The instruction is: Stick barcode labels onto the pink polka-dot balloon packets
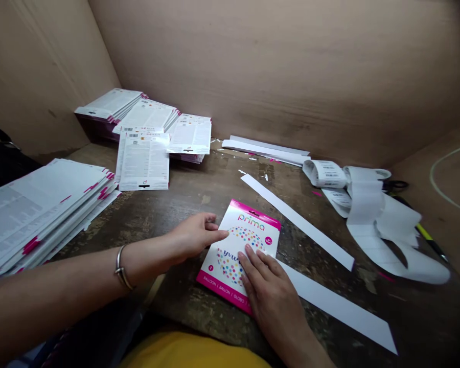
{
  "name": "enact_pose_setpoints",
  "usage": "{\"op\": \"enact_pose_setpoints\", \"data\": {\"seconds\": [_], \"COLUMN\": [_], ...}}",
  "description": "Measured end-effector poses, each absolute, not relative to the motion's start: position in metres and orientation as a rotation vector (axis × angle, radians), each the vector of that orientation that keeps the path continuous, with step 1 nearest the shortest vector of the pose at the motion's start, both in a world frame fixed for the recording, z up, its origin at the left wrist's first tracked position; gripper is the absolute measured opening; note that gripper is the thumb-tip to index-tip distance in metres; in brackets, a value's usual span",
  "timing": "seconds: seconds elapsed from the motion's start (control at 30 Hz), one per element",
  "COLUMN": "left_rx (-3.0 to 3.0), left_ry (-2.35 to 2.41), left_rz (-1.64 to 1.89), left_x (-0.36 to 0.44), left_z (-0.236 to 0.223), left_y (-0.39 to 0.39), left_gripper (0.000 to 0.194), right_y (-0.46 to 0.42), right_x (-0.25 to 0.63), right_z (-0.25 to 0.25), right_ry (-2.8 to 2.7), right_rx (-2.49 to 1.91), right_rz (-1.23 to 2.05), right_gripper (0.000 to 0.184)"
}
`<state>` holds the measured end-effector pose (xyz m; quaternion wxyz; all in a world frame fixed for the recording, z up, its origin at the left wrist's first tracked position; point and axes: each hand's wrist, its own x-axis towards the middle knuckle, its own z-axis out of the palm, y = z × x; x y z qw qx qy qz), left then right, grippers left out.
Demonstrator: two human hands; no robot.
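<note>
A white and pink balloon packet point(249, 232) marked "prima" lies face up on the worn wooden table point(199, 191) just in front of me. My left hand point(193, 235), with a bracelet at the wrist, rests at the packet's left edge, fingers curled and fingertips touching it. My right hand point(268, 286) lies flat on the packet's lower right part, fingers stretched out and pressing on it. Neither hand lifts the packet.
Stacks of the same packets, face down, lie at the left point(42, 204) and at the back left point(145, 122). Long white paper strips point(297, 220) cross the table to the right. A roll of barcode labels point(325, 174) with loose backing tape, scissors point(394, 185) and a pen point(429, 237) sit at the right. Cardboard walls enclose the table.
</note>
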<state>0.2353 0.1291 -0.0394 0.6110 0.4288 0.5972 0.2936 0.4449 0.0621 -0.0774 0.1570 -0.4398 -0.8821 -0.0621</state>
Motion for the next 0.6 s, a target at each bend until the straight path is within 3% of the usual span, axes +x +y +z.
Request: {"op": "enact_pose_setpoints", "data": {"seconds": [0.2,0.37,0.43,0.5,0.6], "left_rx": [1.012,0.757,0.687,0.672,0.705], "left_ry": [1.313,1.093,0.982,0.910,0.836], "left_rz": [0.600,0.783,0.815,0.819,0.807], "left_x": [0.262,0.273,0.272,0.270,0.269], "left_z": [-0.039,-0.046,-0.044,-0.041,-0.041], "left_y": [0.136,0.118,0.110,0.103,0.096], "left_gripper": [0.032,0.040,0.043,0.045,0.048], "right_y": [0.057,0.057,0.062,0.069,0.077], "right_x": [0.443,0.454,0.463,0.469,0.466], "right_z": [-0.072,-0.068,-0.063,-0.054,-0.039], "right_ry": [-2.511,-2.314,-2.011,-1.692,-1.474], "right_rx": [-1.319,-1.333,-1.478,-1.607,-1.621], "right_rz": [-0.039,0.144,0.240,0.469,0.885], "right_gripper": [0.037,0.037,0.046,0.054,0.044]}}
